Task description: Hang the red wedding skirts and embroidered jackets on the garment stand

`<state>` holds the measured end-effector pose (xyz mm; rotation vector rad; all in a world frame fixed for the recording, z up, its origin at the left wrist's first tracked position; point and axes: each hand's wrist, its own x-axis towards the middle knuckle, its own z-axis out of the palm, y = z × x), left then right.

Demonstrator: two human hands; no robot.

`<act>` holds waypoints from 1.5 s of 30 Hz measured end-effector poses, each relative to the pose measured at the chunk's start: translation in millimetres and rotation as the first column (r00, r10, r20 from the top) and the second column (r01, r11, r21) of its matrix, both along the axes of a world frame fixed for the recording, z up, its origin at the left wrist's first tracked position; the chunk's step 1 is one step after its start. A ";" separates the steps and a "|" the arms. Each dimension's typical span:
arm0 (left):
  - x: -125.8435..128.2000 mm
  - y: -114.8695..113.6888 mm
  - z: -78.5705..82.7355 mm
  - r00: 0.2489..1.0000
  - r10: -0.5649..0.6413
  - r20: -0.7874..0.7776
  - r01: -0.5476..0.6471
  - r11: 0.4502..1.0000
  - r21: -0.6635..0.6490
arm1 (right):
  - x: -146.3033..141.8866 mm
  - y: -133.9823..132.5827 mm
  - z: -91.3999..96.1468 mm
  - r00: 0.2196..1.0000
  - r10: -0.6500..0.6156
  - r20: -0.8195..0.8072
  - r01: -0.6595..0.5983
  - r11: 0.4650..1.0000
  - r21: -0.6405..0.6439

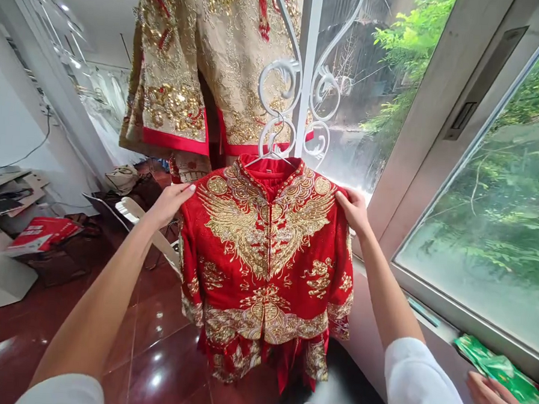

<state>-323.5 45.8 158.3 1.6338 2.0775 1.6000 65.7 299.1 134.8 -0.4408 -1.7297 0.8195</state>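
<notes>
Because the cloth covers most of the white hanger (280,125), we see only its hook and the wire at the collar, and we cannot tell whether the hook catches on the white scrollwork (333,88) behind it. The pale gold garment (242,86) above is cut off by the top edge, and another person's hand (496,399) comes in at the lower right, partly out of view, beside a green packet (498,365). Below the hem of the red jacket (243,273) we make out more red and gold cloth, but we cannot say whether it is a separate piece.

The jacket hangs upright in front of us, near the window (488,237), its front facing us. We see a stand-up collar, a closed centre opening, gold wing-like embroidery spreading across the chest, round emblems near the shoulders and broad patterned bands along hem and cuffs.

Both forearms reach forward, well apart. The left hand (173,203) pinches one shoulder and the right hand (354,211) the other, each thumb lying on the front; the fingers behind are mostly hidden from us.
</notes>
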 end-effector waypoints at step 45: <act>40.9 1.5 8.4 0.929 0.240 -0.281 -0.231 0.971 0.065 | -32.6 -20.7 46.1 0.805 -0.403 0.434 0.231 0.888 0.397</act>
